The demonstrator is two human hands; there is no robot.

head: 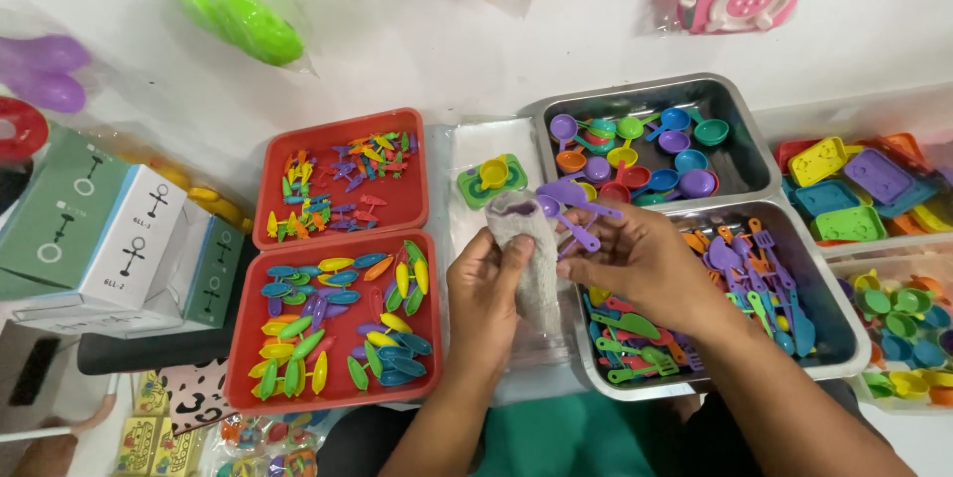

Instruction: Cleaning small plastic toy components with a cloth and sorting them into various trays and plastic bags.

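In the head view, at the middle of the white desk [417, 40], we record our left hand [483, 288] with its grip closed round a clear plastic bag [531, 249], held upright above the near desk edge. Our right hand [645, 259], just beside it, has its grip pinched shut on several purple toy utensils [571, 209] at the bag's mouth.

Left of the hands we list two red trays: the far red tray [412, 209] holds small mixed-colour pieces, the near red tray [248, 338] holds leaf-shaped pieces in blue, yellow and green. A green toy plate [491, 179] with a yellow cup lies beyond the bag.

To the right we list two steel trays: the far steel tray [740, 120] holds little coloured pans, the near steel tray [834, 338] holds toy spatulas and knives. Clear bins [874, 189] of coloured toy dishes stand at the right edge. Cardboard boxes [109, 229] sit at the left.
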